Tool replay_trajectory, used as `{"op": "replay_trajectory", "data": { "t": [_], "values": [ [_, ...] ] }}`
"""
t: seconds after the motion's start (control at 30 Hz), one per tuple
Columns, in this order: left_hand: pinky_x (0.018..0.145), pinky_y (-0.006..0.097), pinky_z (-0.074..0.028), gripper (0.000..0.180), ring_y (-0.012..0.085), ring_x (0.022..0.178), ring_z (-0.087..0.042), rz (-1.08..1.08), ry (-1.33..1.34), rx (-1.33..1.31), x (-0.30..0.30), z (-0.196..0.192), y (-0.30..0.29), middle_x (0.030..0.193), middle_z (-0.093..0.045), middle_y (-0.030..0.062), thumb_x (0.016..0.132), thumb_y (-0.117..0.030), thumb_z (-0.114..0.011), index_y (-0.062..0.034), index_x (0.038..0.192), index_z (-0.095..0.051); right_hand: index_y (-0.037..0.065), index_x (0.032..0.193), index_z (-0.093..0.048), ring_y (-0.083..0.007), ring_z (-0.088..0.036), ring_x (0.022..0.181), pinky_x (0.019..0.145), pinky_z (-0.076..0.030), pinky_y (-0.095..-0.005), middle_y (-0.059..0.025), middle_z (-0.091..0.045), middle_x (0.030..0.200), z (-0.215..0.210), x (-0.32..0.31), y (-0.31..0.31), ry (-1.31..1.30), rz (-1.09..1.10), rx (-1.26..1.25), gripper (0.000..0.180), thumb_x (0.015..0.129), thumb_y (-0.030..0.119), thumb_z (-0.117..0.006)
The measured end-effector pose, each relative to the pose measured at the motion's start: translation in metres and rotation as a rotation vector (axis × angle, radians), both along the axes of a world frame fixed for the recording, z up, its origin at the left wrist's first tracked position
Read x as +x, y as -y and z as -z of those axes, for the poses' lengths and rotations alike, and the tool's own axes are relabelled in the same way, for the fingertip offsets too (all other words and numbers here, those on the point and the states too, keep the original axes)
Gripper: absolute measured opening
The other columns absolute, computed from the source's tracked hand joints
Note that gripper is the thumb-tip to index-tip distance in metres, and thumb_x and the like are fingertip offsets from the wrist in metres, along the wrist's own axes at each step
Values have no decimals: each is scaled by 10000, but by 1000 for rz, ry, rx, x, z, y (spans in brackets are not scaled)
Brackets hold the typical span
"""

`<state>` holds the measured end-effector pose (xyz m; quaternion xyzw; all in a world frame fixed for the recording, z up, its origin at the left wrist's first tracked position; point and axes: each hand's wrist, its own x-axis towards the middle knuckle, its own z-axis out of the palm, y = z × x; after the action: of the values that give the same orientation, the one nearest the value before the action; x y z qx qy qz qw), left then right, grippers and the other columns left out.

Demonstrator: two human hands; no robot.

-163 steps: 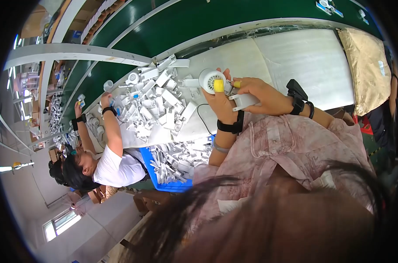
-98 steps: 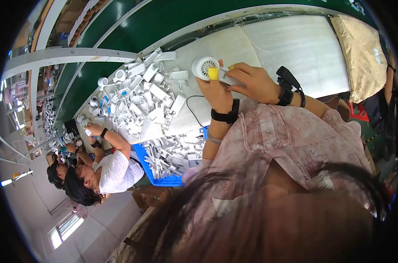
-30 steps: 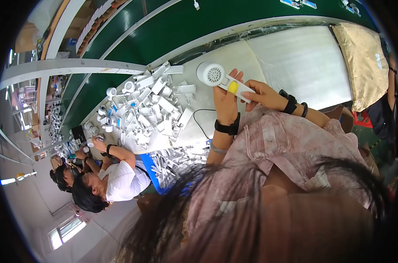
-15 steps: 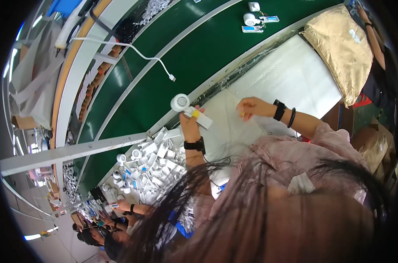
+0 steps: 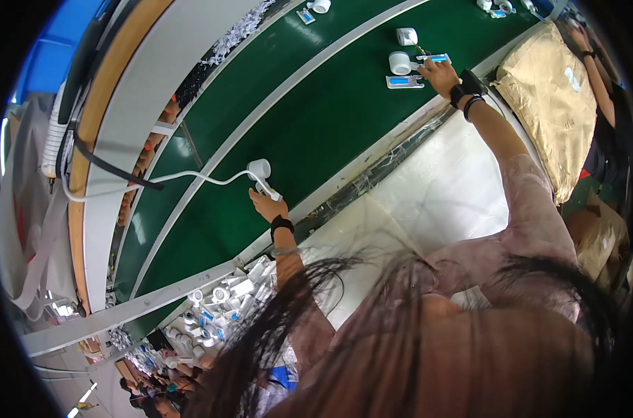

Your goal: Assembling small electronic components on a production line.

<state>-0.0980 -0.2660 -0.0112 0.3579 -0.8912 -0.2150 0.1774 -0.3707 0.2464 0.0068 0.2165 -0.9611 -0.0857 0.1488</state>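
Over the green belt, my left hand (image 5: 266, 206) is closed round the handle of a white handheld fan (image 5: 259, 168). A white cable's end overlaps that handle; whether it is plugged in I cannot tell. Far to the right, my right hand (image 5: 439, 78) reaches onto the belt, its fingers bent at the short stem of a white fan head (image 5: 400, 63). Beside it lie a second fan head (image 5: 406, 36), a clear tray-like part with a blue insert (image 5: 404, 82), and a similar blue-and-clear part partly behind my fingers.
The green conveyor belt (image 5: 316, 132) runs past a white-covered work surface (image 5: 442, 181). A white cable (image 5: 191, 174) hangs over the belt. White fans and parts (image 5: 222, 303) are heaped at lower left beyond a metal bar (image 5: 135, 304). A brown paper sack (image 5: 550, 104) stands at right, near another person's arm (image 5: 595, 76).
My left hand has carried its fan left over the belt, to the cable's end. My right hand has gone from the white surface to the fan parts on the belt.
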Motion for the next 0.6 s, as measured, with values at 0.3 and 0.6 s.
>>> {"op": "replay_trajectory", "data": {
  "t": [0.3, 0.6],
  "values": [
    [988, 443, -404, 411, 380, 1136, -534, 468, -187, 231, 82, -20, -107, 1187, -587, 192, 787, 20, -597, 28, 1192, -529, 104, 896, -646, -250, -533, 1059, 909, -422, -381, -52, -560, 1045, -19, -8, 20, -114, -453, -165, 144, 771, 175, -643],
    [1009, 418, -388, 538, 310, 1192, -508, 610, -384, 146, 119, -99, -221, 1297, -525, 177, 853, -70, -628, -12, 1344, -415, 16, 853, -581, -204, -595, 773, 754, -472, -322, -94, -606, 819, -96, 172, 102, 1037, -491, -916, 287, 996, 245, -486]
  ]
}}
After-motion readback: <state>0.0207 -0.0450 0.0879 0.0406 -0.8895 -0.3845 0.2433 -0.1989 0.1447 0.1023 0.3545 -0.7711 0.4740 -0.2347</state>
